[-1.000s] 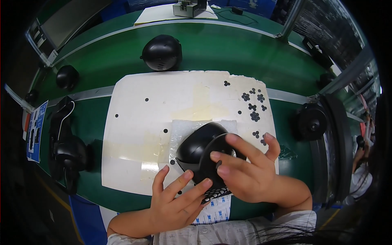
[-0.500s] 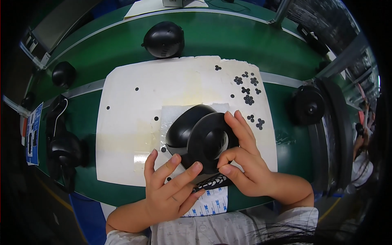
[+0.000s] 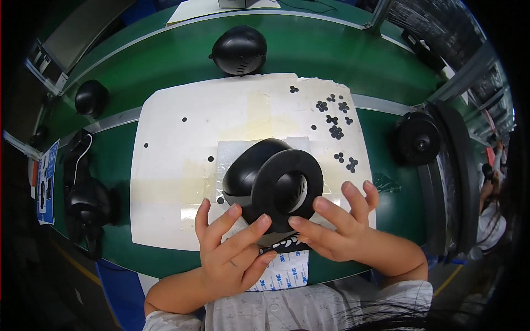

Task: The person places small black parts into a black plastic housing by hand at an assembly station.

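Observation:
A rounded black housing (image 3: 248,168) with a flat ring-shaped rim (image 3: 265,182) lies tilted on a pale foam pad (image 3: 223,151). The rim faces me, and a slotted inner wall shows through its opening. My left hand (image 3: 229,248) has its fingers spread, one fingertip touching the rim's lower left edge. At the lower right edge, my right hand (image 3: 339,229) has fingertips against the rim, its other fingers raised apart. Below the housing, a black strip with white oval marks (image 3: 287,243) is partly covered. Blue-printed white backing paper (image 3: 284,273) lies nearest me.
Small black round pads (image 3: 336,132) lie in clusters on the white board (image 3: 165,193), with single ones at left. More black housings stand around: one behind (image 3: 240,49), one at far left (image 3: 91,97), one at right (image 3: 419,140). A black device (image 3: 88,201) stands at left.
My right hand has come down from the ring's right side, its raised fingers now off the rim. The housing behind has shifted right in view. My left hand has barely moved.

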`<state>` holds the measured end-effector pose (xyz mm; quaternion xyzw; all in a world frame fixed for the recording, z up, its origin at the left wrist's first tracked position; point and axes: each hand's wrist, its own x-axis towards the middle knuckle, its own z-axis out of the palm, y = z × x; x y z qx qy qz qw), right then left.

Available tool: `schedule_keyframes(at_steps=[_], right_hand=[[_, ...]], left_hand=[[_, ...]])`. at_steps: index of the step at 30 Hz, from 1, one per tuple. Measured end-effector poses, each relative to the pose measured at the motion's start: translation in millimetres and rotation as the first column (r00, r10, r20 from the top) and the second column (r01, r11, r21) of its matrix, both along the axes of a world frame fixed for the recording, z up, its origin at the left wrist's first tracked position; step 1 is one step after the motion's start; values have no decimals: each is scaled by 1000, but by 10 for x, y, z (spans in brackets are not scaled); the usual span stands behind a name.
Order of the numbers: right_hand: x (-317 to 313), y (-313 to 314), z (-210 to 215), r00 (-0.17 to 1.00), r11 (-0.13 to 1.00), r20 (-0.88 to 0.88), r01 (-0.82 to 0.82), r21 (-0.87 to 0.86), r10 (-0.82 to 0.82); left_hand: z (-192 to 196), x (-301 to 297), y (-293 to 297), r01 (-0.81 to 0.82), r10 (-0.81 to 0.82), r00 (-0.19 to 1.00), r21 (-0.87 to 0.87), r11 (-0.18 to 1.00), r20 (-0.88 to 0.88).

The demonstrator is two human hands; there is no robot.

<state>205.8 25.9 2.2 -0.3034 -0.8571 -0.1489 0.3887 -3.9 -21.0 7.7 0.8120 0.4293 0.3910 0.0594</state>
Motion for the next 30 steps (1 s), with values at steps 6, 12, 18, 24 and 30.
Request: schedule_keyframes(at_steps=[6, 12, 18, 24, 30], right_hand=[[-51, -182, 182, 979, 902, -149, -188, -388, 140], [-150, -197, 207, 920, 796, -303, -371, -478, 247], [-40, -181, 223, 905, 676, -357, -414, -610, 232], [1, -203, 180, 952, 892, -97, -307, -333, 291], [182, 69, 205, 922, 701, -381, -321, -637, 77]], left_hand=[[-12, 62, 6, 49, -41, 987, -46, 998, 155], [-27, 65, -15, 75, -53, 973, -91, 993, 224], [-74, 77, -16, 74, -55, 969, -72, 995, 241], [-76, 70, -26, 35, -22, 985, -74, 997, 172], [-99, 66, -26, -4, 8, 996, -41, 999, 85]])
